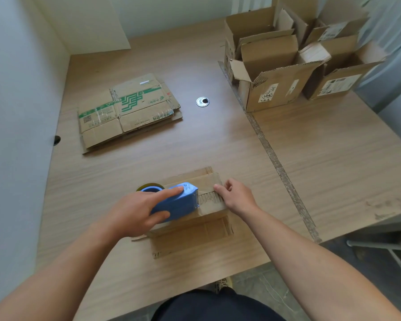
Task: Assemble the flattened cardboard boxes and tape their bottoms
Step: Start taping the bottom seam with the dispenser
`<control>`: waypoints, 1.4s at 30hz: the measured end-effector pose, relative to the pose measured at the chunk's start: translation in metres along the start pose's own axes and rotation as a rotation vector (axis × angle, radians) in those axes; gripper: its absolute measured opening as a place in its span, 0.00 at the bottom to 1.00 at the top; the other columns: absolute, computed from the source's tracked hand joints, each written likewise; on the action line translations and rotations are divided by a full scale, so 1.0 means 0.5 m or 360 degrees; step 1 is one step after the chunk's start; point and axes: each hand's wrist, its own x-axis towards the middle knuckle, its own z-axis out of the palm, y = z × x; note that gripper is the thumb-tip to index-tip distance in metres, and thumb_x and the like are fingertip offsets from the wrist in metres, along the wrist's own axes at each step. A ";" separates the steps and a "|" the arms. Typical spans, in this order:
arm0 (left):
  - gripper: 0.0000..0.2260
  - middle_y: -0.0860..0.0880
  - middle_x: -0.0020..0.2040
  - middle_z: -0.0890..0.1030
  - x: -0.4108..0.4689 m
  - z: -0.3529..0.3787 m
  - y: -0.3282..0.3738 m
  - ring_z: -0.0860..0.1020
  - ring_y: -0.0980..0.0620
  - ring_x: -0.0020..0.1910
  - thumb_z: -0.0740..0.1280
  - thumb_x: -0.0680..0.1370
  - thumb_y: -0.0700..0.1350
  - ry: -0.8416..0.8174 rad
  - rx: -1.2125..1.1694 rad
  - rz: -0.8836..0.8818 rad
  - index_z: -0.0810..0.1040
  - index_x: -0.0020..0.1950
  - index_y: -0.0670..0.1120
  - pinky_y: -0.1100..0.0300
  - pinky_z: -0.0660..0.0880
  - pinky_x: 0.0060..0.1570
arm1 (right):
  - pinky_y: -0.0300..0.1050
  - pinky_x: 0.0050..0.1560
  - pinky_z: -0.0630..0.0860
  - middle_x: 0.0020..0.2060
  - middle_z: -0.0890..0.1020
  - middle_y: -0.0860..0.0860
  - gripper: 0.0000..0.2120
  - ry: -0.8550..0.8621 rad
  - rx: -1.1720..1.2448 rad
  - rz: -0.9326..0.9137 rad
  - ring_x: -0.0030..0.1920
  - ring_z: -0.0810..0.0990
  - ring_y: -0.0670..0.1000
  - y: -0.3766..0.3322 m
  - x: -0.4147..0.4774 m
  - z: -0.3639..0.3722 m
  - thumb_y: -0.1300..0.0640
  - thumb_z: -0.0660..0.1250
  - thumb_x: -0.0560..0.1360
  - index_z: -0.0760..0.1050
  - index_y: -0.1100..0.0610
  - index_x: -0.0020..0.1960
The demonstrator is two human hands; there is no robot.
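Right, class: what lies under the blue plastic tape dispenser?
A small brown cardboard box, with clear tape running to the right hand. The left hand grips the blue dispenser; the flap seam beneath is hidden.

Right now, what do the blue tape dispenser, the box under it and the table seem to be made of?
The tape dispenser looks like moulded plastic, smooth and slightly glossy: even blue colour, rounded edges. The box is corrugated cardboard, matte brown; fluting shows beside the dispenser. The table has a matte wood-grain surface, perhaps laminate; I cannot tell.
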 end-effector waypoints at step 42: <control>0.25 0.64 0.61 0.80 -0.217 -0.137 -0.253 0.78 0.57 0.61 0.67 0.60 0.64 -0.0487 -0.0865 -0.0741 0.73 0.57 0.79 0.51 0.69 0.67 | 0.47 0.34 0.64 0.34 0.78 0.49 0.23 0.0042 -0.0308 -0.0138 0.40 0.76 0.53 -0.013 0.018 0.022 0.38 0.61 0.80 0.74 0.56 0.40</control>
